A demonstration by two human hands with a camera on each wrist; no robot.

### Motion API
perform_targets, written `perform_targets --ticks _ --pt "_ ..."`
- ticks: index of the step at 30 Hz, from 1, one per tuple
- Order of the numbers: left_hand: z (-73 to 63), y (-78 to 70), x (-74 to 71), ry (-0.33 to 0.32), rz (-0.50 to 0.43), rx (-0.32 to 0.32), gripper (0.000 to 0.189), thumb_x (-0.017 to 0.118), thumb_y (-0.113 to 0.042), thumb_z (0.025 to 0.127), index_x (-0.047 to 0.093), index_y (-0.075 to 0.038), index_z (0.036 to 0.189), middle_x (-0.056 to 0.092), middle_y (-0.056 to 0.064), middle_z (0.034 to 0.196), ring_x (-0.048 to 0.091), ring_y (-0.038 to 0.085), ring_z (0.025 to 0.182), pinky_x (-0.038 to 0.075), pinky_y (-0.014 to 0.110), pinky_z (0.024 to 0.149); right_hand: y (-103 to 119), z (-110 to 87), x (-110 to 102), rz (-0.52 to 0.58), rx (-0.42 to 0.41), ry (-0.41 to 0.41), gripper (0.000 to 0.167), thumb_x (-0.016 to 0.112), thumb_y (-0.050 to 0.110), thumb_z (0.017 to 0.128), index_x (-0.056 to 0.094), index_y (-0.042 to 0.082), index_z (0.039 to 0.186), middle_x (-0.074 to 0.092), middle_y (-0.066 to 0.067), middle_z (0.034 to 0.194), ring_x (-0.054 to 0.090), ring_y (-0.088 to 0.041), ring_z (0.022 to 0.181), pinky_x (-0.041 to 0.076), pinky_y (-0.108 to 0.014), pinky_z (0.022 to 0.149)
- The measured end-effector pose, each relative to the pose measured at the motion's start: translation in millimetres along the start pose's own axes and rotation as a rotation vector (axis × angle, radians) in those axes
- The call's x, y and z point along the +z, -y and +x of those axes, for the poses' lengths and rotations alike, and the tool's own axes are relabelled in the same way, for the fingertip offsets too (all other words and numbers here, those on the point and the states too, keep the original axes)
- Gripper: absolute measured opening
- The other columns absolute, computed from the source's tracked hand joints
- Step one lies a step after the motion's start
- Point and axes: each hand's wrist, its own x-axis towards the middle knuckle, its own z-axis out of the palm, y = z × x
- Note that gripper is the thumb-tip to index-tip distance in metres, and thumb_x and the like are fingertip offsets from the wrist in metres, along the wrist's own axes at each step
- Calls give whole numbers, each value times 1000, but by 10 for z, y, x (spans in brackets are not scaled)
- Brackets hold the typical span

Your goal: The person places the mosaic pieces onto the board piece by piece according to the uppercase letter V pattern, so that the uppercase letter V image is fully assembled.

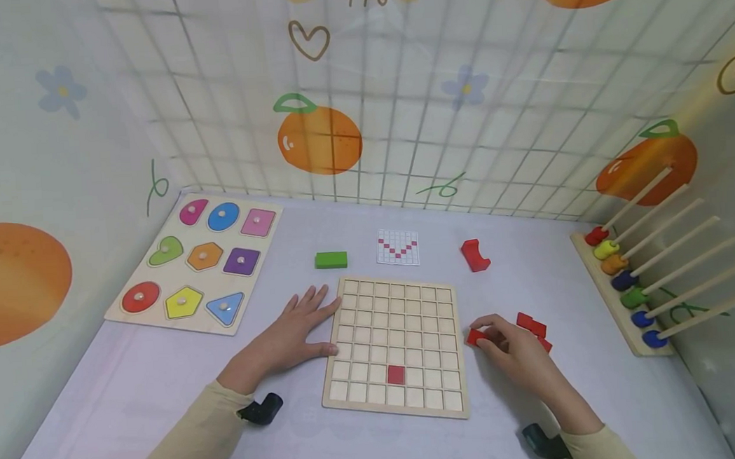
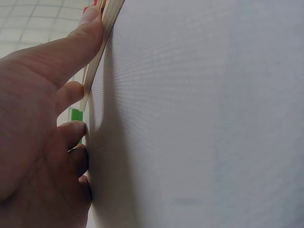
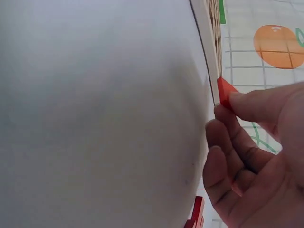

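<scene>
The right hand (image 1: 514,350) pinches a red tile (image 1: 475,336) between thumb and forefinger, its other fingers bent; the tile lies at the fingertips, just beside the near edge of the grid board (image 1: 397,338), which occupies the space between the hands. The left hand (image 1: 295,336) is spread wide and grasps nothing, its thumb and forefinger touching the board's edge. An inset tile (image 1: 396,374), also red, sits in the board's middle column, second row from the wearer, to the left of the right hand. Spare tiles (image 1: 531,325), red, lie together just right of the right hand. Farther out, beyond the right hand, a notched red block (image 1: 473,255) rests on the counter (image 1: 292,438); a card (image 1: 397,247) printed with a red V lies ahead, between the two hands; a green block (image 1: 331,260) lies beyond the left hand. Outermost: a shape puzzle (image 1: 177,275), ahead and left of the left hand; a peg rack (image 1: 614,297) with coloured beads, well right of the right hand.
</scene>
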Motion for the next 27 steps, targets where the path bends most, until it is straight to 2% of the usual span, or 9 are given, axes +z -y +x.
perform_targets --ticks 7,14,27 --pt "2 -3 -3 1 0 3 88 74 -50 90 33 -18 161 14 12 170 4 34 157 3 53 126 50 -3 10 24 -18 -15 32 75 17 93 68 23 123 71 0 102 62 -14 82 56 -23 70" --pt "0 6 -5 3 2 8 87 74 -49 90 33 -18 161 14 12 170 4 35 156 3 54 126 84 -1 33 107 -9 4 28 75 17 94 66 23 120 69 2 96 62 -15 80 57 -24 70" --pt "-4 4 -2 6 7 2 88 73 -50 91 32 -19 161 13 11 170 3 34 157 3 54 126 258 -42 111 157 -22 14 29 77 18 92 68 22 119 67 4 93 62 -14 80 57 -22 71"
